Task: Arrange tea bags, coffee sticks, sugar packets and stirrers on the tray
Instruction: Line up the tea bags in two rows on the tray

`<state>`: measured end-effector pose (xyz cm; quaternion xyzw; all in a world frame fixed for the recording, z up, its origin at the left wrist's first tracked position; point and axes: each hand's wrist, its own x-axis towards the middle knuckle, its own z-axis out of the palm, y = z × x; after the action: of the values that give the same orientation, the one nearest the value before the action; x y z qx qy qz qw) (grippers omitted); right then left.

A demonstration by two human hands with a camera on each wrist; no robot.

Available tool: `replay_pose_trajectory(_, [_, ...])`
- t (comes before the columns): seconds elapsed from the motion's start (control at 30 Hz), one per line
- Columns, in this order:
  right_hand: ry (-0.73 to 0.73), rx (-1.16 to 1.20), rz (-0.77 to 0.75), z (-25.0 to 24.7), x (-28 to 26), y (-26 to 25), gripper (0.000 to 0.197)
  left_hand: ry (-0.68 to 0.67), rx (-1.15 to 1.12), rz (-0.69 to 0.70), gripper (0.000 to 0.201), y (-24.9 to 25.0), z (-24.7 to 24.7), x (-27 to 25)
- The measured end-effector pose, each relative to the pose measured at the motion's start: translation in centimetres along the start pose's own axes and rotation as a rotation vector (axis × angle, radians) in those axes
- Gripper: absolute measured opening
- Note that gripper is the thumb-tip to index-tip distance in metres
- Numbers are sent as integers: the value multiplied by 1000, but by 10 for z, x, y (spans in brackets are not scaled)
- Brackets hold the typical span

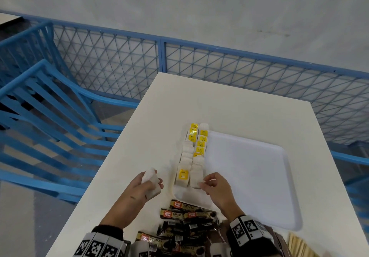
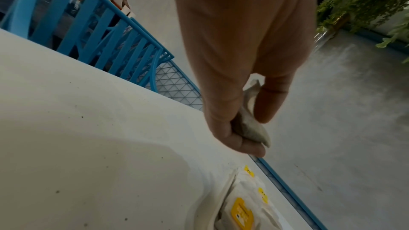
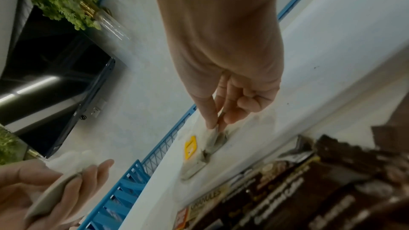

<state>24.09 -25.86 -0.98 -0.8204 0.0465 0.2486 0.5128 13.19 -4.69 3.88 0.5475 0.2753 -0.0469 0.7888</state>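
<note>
While the right hand [image 1: 214, 186] pinches a tea bag [image 1: 196, 176] at the near end of the tray's [image 1: 259, 176] left-side rows, the left hand [image 1: 146, 186] grips spare tea bags [image 1: 150, 180] over the table [image 1: 229, 106]; tea-bag step, next: release, take another.

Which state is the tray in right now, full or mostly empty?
Mostly empty. Tea bags fill only two rows along the left edge of the tray; the rest is bare.

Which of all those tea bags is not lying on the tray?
The white tea bag gripped in the left hand, off the tray's left side. The others lie in two rows on it.
</note>
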Motion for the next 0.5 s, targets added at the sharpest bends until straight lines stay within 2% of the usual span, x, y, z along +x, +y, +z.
replay_pose_trajectory(0.1, [19,-14,8,7,1,1,17,-19,15,4,24,-2,1,0])
replay_pose_trajectory(0.4, [64,-132,-70,13,-1,1,25,-65,-9,27,25,3,4,-3])
replay_pose_trajectory(0.5, [105,-143,-141,15,-6,-7,25,-77,10,41,26,4,7,-5])
